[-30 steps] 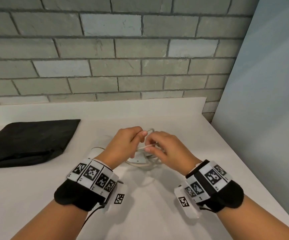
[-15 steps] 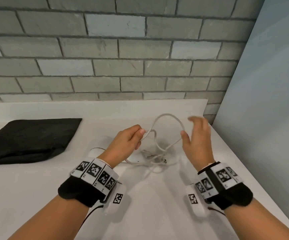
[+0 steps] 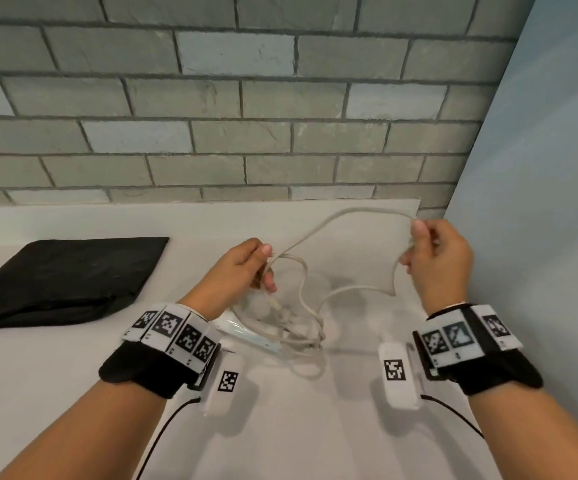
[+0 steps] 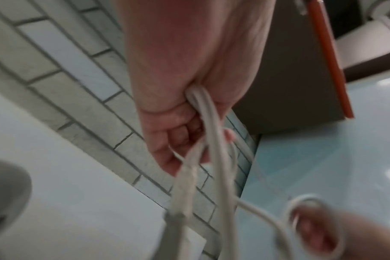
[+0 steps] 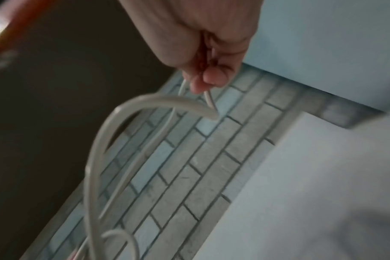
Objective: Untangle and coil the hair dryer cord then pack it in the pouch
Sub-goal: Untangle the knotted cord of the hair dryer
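A pale grey cord (image 3: 325, 223) arcs in the air between my two hands above the white counter. My left hand (image 3: 246, 268) grips doubled strands of the cord (image 4: 203, 112) in a curled fist. My right hand (image 3: 436, 258), further right and slightly higher, pinches the cord (image 5: 208, 98) between thumb and fingers. Loose tangled loops (image 3: 301, 327) hang down to the counter in front of my wrists. The white hair dryer (image 3: 242, 329) lies under the loops, mostly hidden by my left wrist. The black pouch (image 3: 62, 275) lies flat at the left.
A grey brick wall (image 3: 246, 116) runs along the back of the white counter (image 3: 298, 427). A pale blue panel (image 3: 540, 202) closes off the right side, close to my right hand.
My hands have drawn apart; the right hand moved right and up and closed on the cord, stretching a wide arc between the hands. The left hand kept its grip.
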